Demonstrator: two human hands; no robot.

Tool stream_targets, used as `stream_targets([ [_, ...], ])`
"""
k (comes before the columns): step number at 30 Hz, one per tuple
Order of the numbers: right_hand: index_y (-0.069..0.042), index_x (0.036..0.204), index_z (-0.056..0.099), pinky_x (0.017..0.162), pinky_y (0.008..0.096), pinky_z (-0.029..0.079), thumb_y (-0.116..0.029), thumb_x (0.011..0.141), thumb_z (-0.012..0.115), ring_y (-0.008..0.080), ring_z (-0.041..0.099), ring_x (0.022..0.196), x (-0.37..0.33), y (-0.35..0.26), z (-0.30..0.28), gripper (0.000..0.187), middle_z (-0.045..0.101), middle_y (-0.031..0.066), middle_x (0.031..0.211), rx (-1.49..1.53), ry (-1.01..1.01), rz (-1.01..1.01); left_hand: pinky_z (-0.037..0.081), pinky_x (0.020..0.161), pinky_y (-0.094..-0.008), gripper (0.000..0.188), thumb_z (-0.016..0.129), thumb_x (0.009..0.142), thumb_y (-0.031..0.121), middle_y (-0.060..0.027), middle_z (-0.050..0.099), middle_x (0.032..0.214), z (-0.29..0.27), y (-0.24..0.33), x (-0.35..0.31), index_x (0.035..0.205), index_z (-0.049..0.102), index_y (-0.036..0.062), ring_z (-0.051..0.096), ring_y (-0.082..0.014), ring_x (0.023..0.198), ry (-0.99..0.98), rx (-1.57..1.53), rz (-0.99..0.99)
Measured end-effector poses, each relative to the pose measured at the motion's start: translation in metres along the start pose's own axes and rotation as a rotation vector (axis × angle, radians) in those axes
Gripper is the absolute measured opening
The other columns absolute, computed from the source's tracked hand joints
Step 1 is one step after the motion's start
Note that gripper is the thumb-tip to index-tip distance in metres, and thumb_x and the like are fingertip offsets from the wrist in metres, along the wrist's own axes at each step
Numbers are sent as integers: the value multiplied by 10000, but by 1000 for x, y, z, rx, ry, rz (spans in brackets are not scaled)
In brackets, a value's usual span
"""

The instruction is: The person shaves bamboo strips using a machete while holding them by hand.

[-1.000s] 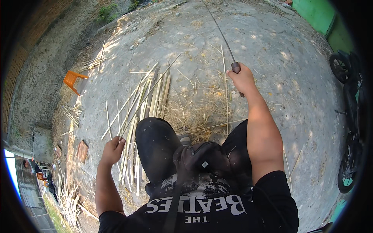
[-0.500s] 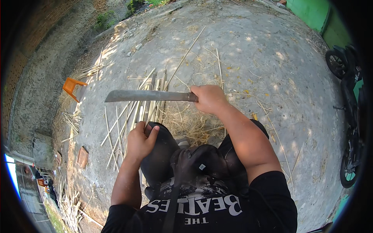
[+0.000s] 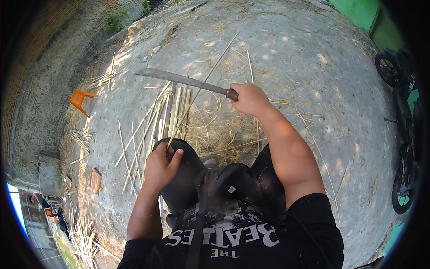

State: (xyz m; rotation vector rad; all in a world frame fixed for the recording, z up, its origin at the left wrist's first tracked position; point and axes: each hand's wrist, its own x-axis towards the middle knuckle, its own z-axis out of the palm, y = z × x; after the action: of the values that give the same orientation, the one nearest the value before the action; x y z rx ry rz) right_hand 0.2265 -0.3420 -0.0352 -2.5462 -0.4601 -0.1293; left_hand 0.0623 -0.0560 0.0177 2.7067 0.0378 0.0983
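Note:
My right hand point(image 3: 251, 99) is closed around the handle of a machete point(image 3: 181, 80). Its long grey blade points left and tilts, with the tip farther from me than the handle. A long thin bamboo strip point(image 3: 220, 57) slants away from my left hand point(image 3: 160, 167), pinched between thumb and fingers above my left knee. The blade crosses the strip about midway; whether the two touch I cannot tell. Beyond my knees lies a bundle of split bamboo pieces point(image 3: 172, 107). Curly shavings point(image 3: 212, 136) are heaped on the ground between my legs.
An orange plastic stool point(image 3: 79, 101) stands at the left, near more bundled strips point(image 3: 81, 139) and a brick-coloured slab point(image 3: 95, 180). Loose sticks point(image 3: 83, 242) are piled at the lower left. A motorcycle point(image 3: 402, 134) is parked at the right edge. A rough wall runs along the left.
My right hand has moved the machete away from me along the strip, and the blade has gone from nearly level to tilted. My left hand has stayed almost in place.

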Motion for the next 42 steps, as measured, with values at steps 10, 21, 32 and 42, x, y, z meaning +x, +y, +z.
stream_targets([
  [10, -133, 950, 655, 700, 514, 530, -185, 817, 705, 352, 699, 836, -11, -31, 9, 151, 689, 117, 805, -145, -115, -252, 478, 567, -396, 425, 729, 930, 397, -153, 615, 630, -3, -6, -8, 812, 602, 9, 630, -293, 581, -70, -69, -67],
  [21, -113, 936, 633, 691, 515, 523, -189, 803, 714, 372, 683, 802, -11, -26, 7, 173, 681, 130, 789, -93, -21, -135, 434, 546, -415, 507, 671, 977, 432, -152, 565, 592, -15, -22, -16, 745, 530, 4, 564, -300, 540, -50, -117, -115],
  [32, -102, 878, 632, 673, 518, 505, -185, 800, 705, 379, 676, 784, 1, 34, -16, 134, 676, 130, 777, -4, 143, 200, 374, 503, -352, 447, 720, 966, 330, -91, 495, 557, -41, -70, -52, 727, 521, 9, 434, -145, 527, -100, -147, -89],
  [42, -156, 936, 664, 694, 500, 525, -186, 800, 713, 365, 692, 814, -7, 10, -2, 148, 700, 92, 826, -162, -59, -246, 343, 506, -362, 463, 669, 1001, 329, -67, 456, 563, -43, -84, -48, 728, 499, -5, 387, -126, 562, -162, -140, -53],
])
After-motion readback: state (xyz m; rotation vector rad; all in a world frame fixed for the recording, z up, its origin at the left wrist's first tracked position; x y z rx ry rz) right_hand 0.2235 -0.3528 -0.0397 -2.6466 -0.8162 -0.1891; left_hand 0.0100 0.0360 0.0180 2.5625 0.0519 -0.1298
